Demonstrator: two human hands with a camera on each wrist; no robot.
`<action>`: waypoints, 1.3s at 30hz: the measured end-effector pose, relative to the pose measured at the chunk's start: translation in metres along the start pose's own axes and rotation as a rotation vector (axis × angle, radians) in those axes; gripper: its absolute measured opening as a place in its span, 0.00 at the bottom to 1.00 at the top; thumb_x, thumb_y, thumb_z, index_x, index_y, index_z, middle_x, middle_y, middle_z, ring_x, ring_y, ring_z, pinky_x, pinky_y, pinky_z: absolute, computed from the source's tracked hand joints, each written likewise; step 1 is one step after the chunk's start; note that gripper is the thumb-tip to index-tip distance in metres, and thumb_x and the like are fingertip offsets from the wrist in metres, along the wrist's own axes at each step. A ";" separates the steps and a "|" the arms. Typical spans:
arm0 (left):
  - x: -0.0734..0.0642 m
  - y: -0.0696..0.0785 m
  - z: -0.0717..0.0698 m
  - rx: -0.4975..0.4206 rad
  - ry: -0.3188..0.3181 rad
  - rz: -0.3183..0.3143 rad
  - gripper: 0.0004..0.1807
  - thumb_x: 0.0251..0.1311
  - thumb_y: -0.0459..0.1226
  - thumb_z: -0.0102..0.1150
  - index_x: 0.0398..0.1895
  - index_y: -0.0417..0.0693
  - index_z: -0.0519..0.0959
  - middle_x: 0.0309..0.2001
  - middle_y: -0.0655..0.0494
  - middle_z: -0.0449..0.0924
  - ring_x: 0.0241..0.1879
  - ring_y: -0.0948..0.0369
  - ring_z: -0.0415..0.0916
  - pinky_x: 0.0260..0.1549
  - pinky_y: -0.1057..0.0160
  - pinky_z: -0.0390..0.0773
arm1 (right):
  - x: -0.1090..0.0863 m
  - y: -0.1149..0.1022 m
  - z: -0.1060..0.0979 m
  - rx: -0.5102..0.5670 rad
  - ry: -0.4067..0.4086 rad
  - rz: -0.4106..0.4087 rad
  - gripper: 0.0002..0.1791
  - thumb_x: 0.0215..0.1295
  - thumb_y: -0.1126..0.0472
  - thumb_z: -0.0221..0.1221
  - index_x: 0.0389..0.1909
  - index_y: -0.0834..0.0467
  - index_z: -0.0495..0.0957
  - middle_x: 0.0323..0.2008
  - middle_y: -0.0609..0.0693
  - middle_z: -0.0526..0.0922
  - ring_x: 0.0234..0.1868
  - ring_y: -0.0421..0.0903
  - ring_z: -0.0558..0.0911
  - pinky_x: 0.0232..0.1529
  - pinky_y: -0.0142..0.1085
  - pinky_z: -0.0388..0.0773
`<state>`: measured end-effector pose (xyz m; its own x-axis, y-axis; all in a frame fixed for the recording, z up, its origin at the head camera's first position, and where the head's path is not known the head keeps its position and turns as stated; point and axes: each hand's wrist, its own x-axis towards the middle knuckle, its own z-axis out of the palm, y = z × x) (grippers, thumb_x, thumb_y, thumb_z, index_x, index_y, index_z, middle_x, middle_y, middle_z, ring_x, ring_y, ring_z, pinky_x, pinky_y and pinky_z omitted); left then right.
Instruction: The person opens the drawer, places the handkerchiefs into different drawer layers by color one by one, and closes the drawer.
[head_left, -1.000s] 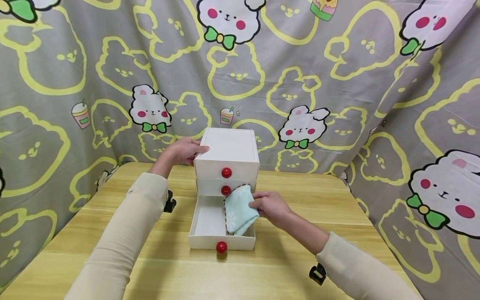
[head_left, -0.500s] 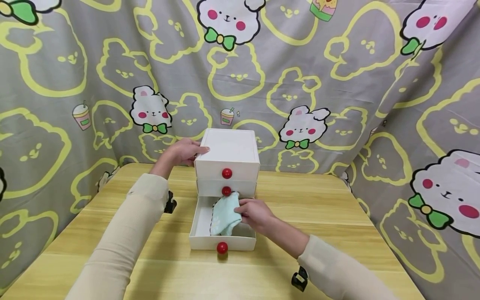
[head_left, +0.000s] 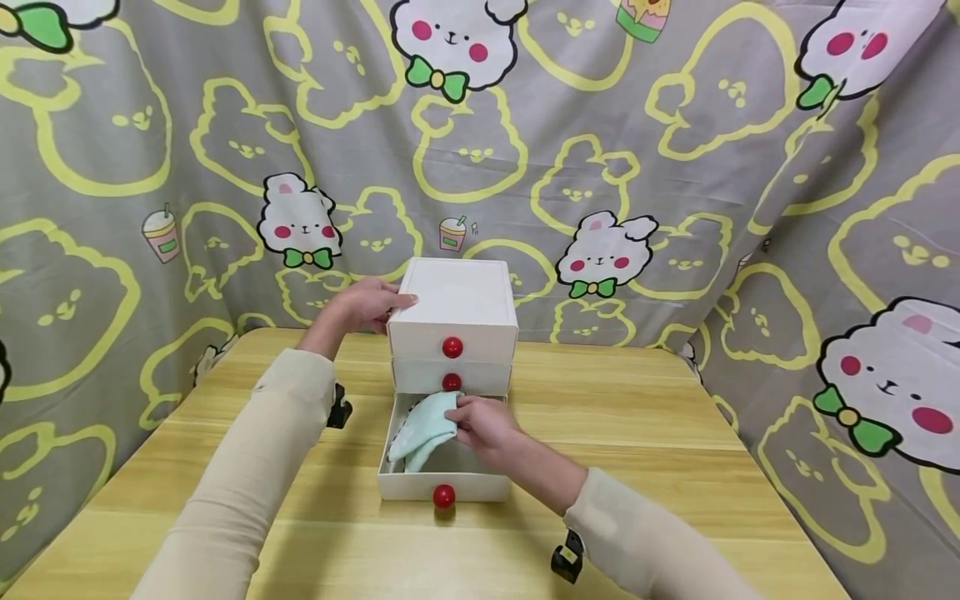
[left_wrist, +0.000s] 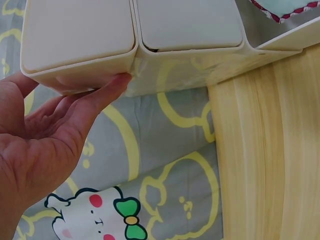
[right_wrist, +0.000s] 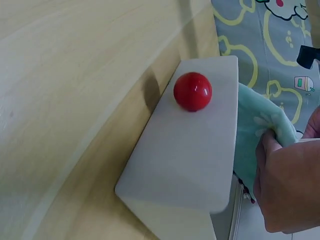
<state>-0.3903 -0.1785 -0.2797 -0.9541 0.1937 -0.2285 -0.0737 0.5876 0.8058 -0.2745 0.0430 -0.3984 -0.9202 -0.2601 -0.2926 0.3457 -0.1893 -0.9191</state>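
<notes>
A white desktop drawer cabinet (head_left: pixel 461 292) with red round knobs stands on the table, its bottom drawer (head_left: pixel 408 487) pulled out. My left hand (head_left: pixel 367 302) steadies the cabinet at its upper left corner, thumb over the top; in the left wrist view its fingers (left_wrist: pixel 95 102) lie along the side wall. My right hand (head_left: pixel 487 427) pinches a folded mint-green towel (head_left: pixel 426 427) by its right edge, inside the bottom drawer's outline. The right wrist view shows a white flower on the towel (right_wrist: pixel 250 120) and a dark stitched border, partly hidden behind the drawer front (right_wrist: pixel 185 155).
The upper two drawers, with knobs (head_left: pixel 452 347) on their fronts, are closed. A wooden table (head_left: pixel 622 433) spreads around the cabinet. Behind it hangs a grey curtain (head_left: pixel 510 117) with cartoon prints. Black camera mounts (head_left: pixel 567 558) sit at both wrists.
My right hand has carried the towel leftward and lower, from the drawer's right side to its left part. My left hand and the cabinet have stayed put.
</notes>
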 end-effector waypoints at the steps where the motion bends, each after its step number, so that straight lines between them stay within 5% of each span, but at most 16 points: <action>1: 0.000 0.000 0.000 0.000 0.003 -0.001 0.29 0.75 0.50 0.52 0.69 0.39 0.72 0.50 0.45 0.80 0.44 0.55 0.80 0.49 0.56 0.81 | 0.000 0.000 0.001 0.005 0.003 0.000 0.26 0.71 0.74 0.53 0.69 0.73 0.66 0.53 0.61 0.78 0.44 0.43 0.80 0.49 0.33 0.84; 4: -0.001 0.001 0.001 -0.004 0.003 0.000 0.29 0.75 0.50 0.52 0.69 0.40 0.72 0.50 0.45 0.80 0.44 0.55 0.80 0.49 0.56 0.81 | 0.000 0.003 0.003 0.011 0.009 -0.002 0.26 0.70 0.75 0.52 0.69 0.73 0.65 0.50 0.59 0.78 0.42 0.42 0.80 0.46 0.31 0.83; 10: 0.000 0.002 0.001 -0.016 0.000 -0.009 0.29 0.75 0.50 0.52 0.70 0.40 0.71 0.51 0.45 0.79 0.46 0.54 0.79 0.52 0.54 0.81 | -0.001 0.007 -0.006 -0.009 -0.019 0.004 0.27 0.69 0.78 0.51 0.69 0.76 0.63 0.58 0.65 0.76 0.47 0.45 0.79 0.57 0.39 0.81; 16: 0.000 0.003 0.000 -0.005 -0.003 -0.009 0.30 0.75 0.50 0.52 0.70 0.39 0.71 0.53 0.43 0.78 0.47 0.52 0.78 0.53 0.54 0.81 | -0.005 0.009 -0.022 -0.149 -0.047 -0.016 0.25 0.67 0.76 0.52 0.66 0.76 0.67 0.49 0.60 0.80 0.38 0.42 0.79 0.38 0.28 0.80; 19: 0.000 0.002 -0.001 -0.010 -0.007 -0.011 0.30 0.76 0.50 0.52 0.70 0.39 0.71 0.52 0.44 0.78 0.47 0.52 0.78 0.53 0.54 0.80 | -0.007 0.010 -0.029 -0.200 -0.053 -0.030 0.26 0.65 0.76 0.53 0.65 0.76 0.67 0.49 0.61 0.80 0.38 0.42 0.79 0.37 0.29 0.80; 26: 0.000 0.001 0.000 -0.019 -0.014 -0.008 0.29 0.76 0.50 0.52 0.70 0.39 0.71 0.49 0.45 0.76 0.46 0.53 0.76 0.57 0.50 0.78 | -0.011 0.010 -0.040 -0.287 -0.043 -0.026 0.28 0.62 0.77 0.53 0.65 0.78 0.66 0.58 0.70 0.77 0.46 0.48 0.81 0.52 0.42 0.83; 39: -0.001 0.000 -0.001 -0.019 -0.009 -0.016 0.28 0.76 0.50 0.51 0.68 0.39 0.73 0.46 0.47 0.75 0.44 0.53 0.74 0.54 0.52 0.78 | -0.017 -0.005 -0.048 -0.318 -0.159 0.076 0.33 0.67 0.71 0.51 0.69 0.80 0.55 0.64 0.75 0.68 0.63 0.61 0.75 0.67 0.55 0.70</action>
<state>-0.3899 -0.1798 -0.2792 -0.9501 0.1912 -0.2463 -0.0947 0.5757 0.8122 -0.2694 0.0939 -0.4020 -0.8453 -0.4112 -0.3411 0.3143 0.1335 -0.9399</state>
